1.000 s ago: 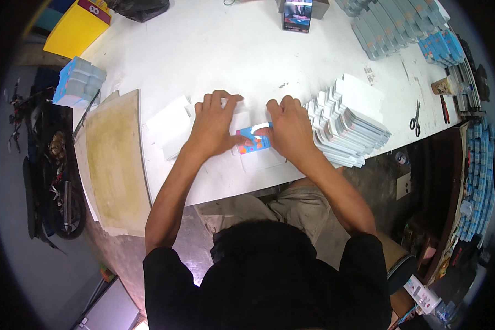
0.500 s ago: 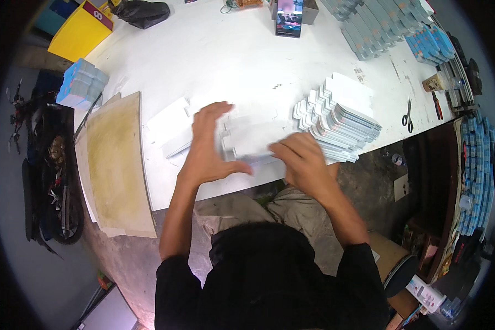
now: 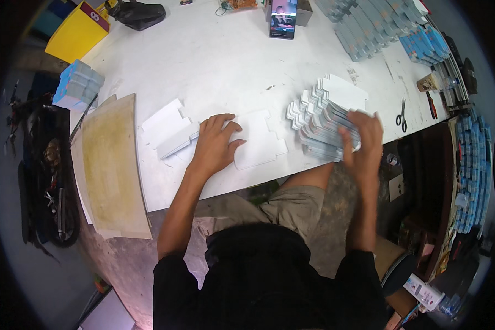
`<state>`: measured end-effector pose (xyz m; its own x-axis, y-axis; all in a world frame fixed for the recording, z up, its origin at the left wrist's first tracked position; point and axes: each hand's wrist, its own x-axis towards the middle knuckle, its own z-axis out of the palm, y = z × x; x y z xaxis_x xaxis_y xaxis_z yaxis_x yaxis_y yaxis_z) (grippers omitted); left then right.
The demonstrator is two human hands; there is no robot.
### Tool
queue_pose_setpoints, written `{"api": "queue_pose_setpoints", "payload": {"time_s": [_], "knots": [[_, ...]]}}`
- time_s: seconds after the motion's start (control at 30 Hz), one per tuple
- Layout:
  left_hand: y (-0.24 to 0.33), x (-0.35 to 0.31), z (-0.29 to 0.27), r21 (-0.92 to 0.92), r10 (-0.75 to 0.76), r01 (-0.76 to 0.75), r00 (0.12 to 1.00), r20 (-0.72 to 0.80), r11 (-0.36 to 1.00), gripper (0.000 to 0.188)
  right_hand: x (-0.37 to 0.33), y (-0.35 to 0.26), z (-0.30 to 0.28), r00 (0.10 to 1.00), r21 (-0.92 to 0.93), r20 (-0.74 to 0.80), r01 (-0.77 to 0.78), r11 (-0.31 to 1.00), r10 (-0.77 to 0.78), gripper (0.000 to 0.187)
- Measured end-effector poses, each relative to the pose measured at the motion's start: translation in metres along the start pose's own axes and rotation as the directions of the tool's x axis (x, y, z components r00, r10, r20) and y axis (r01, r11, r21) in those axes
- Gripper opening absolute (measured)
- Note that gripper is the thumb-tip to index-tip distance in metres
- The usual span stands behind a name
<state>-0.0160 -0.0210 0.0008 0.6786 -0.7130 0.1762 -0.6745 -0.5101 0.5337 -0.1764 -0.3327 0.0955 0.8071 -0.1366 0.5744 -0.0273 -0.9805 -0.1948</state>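
A flat white die-cut cardboard blank [image 3: 261, 140] with tabbed edges lies on the table in front of me. My left hand [image 3: 217, 143] rests at its left edge, fingers bent and spread, thumb apart. Just left of that hand lie another white blank [image 3: 164, 120] and a partly folded white piece [image 3: 177, 142]; the hand hides the end of the folded one. My right hand [image 3: 364, 140], a little blurred, is over the right edge of a fanned stack of cardboard blanks [image 3: 324, 124]. Its thumb and fingers are apart at the stack's edge.
Large tan boards [image 3: 113, 165] overhang the table's left edge. Scissors [image 3: 401, 115] and red-handled pliers [image 3: 432, 104] lie at the right. A phone [image 3: 283, 19] stands at the back. More grey stacks [image 3: 371, 27], a blue-grey bundle [image 3: 78, 85] and a yellow box [image 3: 80, 33] line the edges.
My right hand has moved right, from the blank in the middle to the stack. My left hand has lowered onto the blank's left edge. The middle blank now lies flat.
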Motion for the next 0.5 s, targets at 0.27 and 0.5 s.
{"api": "queue_pose_setpoints", "payload": {"time_s": [0.27,0.5], "knots": [[0.001,0.007,-0.003,-0.045,0.015,-0.01,0.995,0.099,0.999,0.028,-0.06,-0.083,0.107,0.902,0.431,0.245,0.227,0.873,-0.356,0.042],[0.009,0.014,-0.032,-0.131,0.08,-0.049,0.967,0.24,0.99,0.045,-0.038,-0.081,0.106,0.861,0.414,0.359,0.198,0.888,-0.359,0.023]]}}
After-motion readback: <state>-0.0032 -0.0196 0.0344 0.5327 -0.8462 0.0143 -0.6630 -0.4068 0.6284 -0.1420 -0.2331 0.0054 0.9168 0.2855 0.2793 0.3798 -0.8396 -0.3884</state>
